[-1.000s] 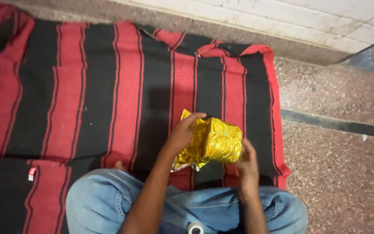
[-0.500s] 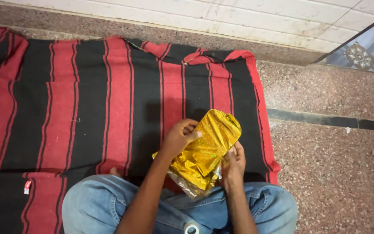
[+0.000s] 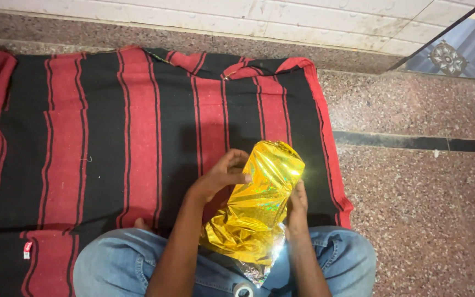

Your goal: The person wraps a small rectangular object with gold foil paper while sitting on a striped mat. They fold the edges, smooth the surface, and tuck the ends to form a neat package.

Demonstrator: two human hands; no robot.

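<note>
A package wrapped in shiny gold foil paper (image 3: 259, 203) is held upright over my lap, its loose paper end hanging down toward my jeans. My left hand (image 3: 224, 173) grips its upper left side, fingers curled onto the foil. My right hand (image 3: 297, 204) holds the right side, mostly behind the wrapping. A small roll of tape (image 3: 244, 289) lies between my legs at the bottom edge.
A red and black striped blanket (image 3: 111, 132) covers the floor in front of me. Speckled stone floor (image 3: 424, 203) with a dark band lies to the right. A white tiled wall (image 3: 248, 16) runs along the back. My knees in blue jeans (image 3: 116, 264) fill the bottom.
The gold package was turned from lying sideways to standing on end, and the loose paper now hangs lower toward my lap. Both hands kept hold of it.
</note>
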